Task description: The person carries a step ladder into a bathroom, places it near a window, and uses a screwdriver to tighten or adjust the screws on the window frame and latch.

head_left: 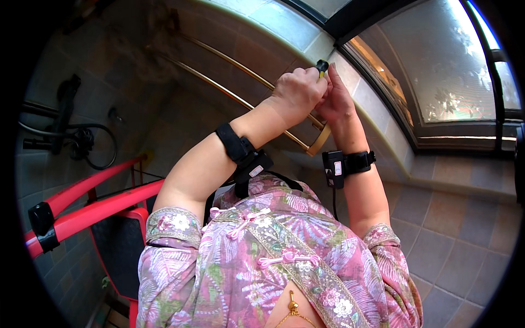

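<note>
A tool with a black and yellow-green handle [322, 66], which looks like a screwdriver, sticks up between my hands; its lower part is hidden. My left hand [297, 94] is closed around it in a fist. Pressed close against it is my right hand [337, 101], thumb stretched up beside the handle and fingers curled behind the left hand. What those fingers hold is hidden. Both hands are over the right end of a gold double-rail towel rack [240, 100], near its end bracket [318, 141].
A red stepladder frame [104, 209] stands at my left. Beyond it, a black hose and shower fitting [82, 136] hang on the tiled wall. At the right are a pale tiled ledge [383, 123] and a dark-framed window [437, 71], above a tiled floor [454, 235].
</note>
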The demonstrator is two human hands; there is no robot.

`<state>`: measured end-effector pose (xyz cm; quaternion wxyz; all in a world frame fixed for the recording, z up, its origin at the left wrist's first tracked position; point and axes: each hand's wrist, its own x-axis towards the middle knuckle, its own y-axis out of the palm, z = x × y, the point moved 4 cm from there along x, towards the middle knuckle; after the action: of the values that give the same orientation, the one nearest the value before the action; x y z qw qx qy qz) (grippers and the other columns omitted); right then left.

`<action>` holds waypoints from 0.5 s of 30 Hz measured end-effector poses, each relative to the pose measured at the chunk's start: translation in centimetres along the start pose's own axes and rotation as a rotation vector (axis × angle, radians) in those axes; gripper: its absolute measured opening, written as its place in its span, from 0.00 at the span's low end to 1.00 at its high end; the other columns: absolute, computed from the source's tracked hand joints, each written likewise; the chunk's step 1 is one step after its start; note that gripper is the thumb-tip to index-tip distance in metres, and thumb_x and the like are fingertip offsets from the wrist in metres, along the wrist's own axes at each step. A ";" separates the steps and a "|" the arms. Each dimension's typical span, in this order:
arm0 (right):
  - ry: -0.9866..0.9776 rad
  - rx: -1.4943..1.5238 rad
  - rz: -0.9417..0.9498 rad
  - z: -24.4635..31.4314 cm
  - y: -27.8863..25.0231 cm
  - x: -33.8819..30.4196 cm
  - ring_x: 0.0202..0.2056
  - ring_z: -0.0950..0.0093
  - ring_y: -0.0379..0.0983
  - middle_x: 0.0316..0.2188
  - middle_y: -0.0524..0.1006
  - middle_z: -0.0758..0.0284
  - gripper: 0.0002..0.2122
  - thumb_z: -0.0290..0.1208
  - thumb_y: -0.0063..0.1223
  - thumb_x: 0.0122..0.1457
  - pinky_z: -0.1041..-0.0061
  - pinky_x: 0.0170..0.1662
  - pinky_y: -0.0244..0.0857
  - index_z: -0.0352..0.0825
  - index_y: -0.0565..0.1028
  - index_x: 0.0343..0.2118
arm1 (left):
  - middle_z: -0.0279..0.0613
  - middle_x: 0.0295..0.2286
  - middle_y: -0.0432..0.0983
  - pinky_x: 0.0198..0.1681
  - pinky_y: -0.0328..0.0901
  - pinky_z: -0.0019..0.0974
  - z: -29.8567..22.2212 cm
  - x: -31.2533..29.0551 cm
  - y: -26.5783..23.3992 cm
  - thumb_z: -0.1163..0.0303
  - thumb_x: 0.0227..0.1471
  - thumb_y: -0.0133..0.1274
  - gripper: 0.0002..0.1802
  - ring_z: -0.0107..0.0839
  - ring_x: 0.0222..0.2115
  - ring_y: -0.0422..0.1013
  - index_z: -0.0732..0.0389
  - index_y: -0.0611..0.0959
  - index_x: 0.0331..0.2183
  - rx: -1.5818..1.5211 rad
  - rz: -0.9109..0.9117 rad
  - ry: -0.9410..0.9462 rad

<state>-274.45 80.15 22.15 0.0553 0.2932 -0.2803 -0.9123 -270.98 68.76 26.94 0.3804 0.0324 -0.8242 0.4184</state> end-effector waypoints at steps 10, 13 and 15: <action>0.060 0.006 0.184 -1.1 1.7 0.2 0.28 0.75 0.70 0.24 0.73 0.66 0.16 0.44 0.37 0.57 0.75 0.33 0.65 0.34 0.68 0.30 | 0.45 0.23 0.70 0.28 0.65 0.37 1.3 -1.0 -2.0 0.66 0.33 0.56 0.19 0.42 0.25 0.68 0.59 0.75 0.33 -0.302 0.016 -0.227; 0.008 -0.057 0.180 -0.5 1.9 -0.2 0.28 0.75 0.69 0.24 0.72 0.66 0.15 0.41 0.37 0.57 0.76 0.32 0.65 0.33 0.68 0.30 | 0.45 0.22 0.71 0.28 0.65 0.36 1.0 -0.9 -1.7 0.65 0.34 0.57 0.19 0.41 0.24 0.69 0.58 0.75 0.33 -0.339 -0.026 -0.231; -0.045 -0.077 0.095 0.1 2.9 -1.3 0.28 0.75 0.69 0.24 0.71 0.66 0.12 0.37 0.38 0.56 0.77 0.31 0.65 0.31 0.67 0.30 | 0.45 0.22 0.71 0.27 0.65 0.35 1.0 -0.4 -1.9 0.64 0.35 0.57 0.18 0.41 0.23 0.69 0.58 0.75 0.33 -0.412 0.000 -0.276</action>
<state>-273.63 78.09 24.42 0.1031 0.2566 -0.2598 -0.9252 -270.55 66.75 27.53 0.2627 0.0110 -0.9362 0.2331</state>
